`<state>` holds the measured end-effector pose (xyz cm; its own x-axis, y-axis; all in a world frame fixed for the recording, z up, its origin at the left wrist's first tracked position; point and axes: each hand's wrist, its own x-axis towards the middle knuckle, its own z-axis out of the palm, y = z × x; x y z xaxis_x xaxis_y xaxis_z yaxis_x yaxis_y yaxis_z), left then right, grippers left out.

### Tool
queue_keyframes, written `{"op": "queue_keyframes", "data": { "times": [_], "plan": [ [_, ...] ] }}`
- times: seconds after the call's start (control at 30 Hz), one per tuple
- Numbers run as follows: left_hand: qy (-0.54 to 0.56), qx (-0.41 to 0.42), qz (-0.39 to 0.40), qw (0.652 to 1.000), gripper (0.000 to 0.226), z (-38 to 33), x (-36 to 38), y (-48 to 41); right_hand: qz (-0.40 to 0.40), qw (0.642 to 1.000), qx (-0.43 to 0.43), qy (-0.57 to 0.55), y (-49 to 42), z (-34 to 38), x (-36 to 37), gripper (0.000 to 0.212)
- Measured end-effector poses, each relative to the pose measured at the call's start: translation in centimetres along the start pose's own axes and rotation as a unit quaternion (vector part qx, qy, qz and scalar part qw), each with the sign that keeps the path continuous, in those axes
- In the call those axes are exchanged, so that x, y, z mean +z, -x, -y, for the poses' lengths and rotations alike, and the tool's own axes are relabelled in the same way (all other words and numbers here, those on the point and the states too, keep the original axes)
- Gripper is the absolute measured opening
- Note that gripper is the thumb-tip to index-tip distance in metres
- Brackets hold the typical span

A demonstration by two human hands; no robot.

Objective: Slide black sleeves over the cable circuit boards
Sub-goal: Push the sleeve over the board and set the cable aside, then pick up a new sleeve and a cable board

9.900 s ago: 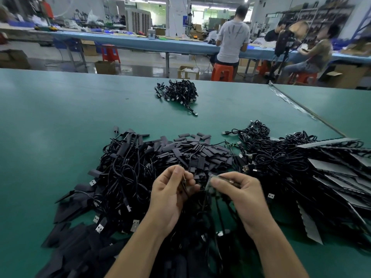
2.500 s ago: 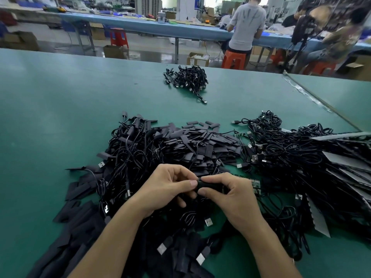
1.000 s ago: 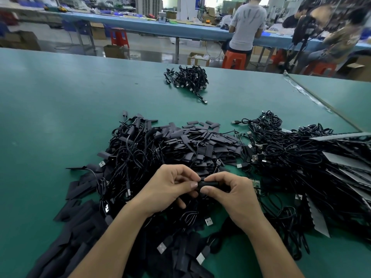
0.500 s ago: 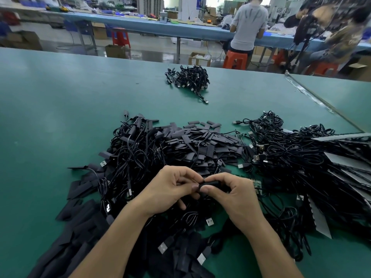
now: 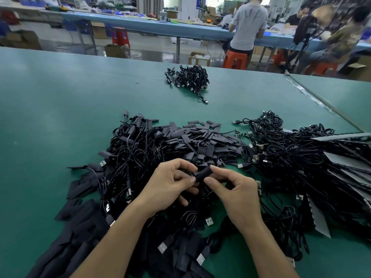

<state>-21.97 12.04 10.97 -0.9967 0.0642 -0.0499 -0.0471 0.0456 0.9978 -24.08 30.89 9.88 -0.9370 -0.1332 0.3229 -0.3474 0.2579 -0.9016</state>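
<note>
Both hands meet over the cable heap, pinching one black sleeve (image 5: 203, 174) between them. My left hand (image 5: 170, 185) grips its left end with thumb and fingers. My right hand (image 5: 234, 189) pinches its right end between thumb and forefinger. A green circuit board (image 5: 258, 185) shows just past my right hand. Loose flat black sleeves (image 5: 202, 139) lie piled behind my hands. Whether a board sits inside the held sleeve is hidden.
Black USB cables (image 5: 297, 157) are tangled at the right over grey strips (image 5: 341, 163). Sleeved cables (image 5: 84, 237) lie at the near left. A small cable bundle (image 5: 188, 78) sits farther back on the green table (image 5: 50, 109). People sit at a blue bench (image 5: 180, 29) behind.
Since one second ago the hands stay together on the sleeve; its right end has tilted up slightly. About ten seconds ago they held a cable and sleeve apart.
</note>
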Motion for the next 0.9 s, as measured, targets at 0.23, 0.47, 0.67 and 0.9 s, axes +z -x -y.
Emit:
{"op": "queue_keyframes", "data": {
  "times": [0.23, 0.47, 0.67, 0.9],
  "plan": [
    [0.011, -0.006, -0.006, 1.0, 0.014, -0.1, 0.0, 0.1, 0.003, 1.0, 0.018, 0.002, 0.0, 0.0, -0.1, 0.03],
    [-0.008, -0.007, -0.01, 1.0, 0.015, -0.5, 0.1, 0.3, -0.005, 0.998, 0.047, -0.043, -0.3, 0.3, -0.2, 0.019],
    [-0.243, 0.086, -0.041, 0.965, 0.02, -2.0, 0.7, 0.9, -0.056, 0.993, 0.068, -0.08, -0.6, 0.4, -0.7, 0.013],
    [-0.242, 0.18, -0.231, 0.925, 0.02, -6.1, -0.9, -0.1, -0.148, 0.914, 0.019, 0.376, -0.2, 1.2, -1.9, 0.019]
  ]
}}
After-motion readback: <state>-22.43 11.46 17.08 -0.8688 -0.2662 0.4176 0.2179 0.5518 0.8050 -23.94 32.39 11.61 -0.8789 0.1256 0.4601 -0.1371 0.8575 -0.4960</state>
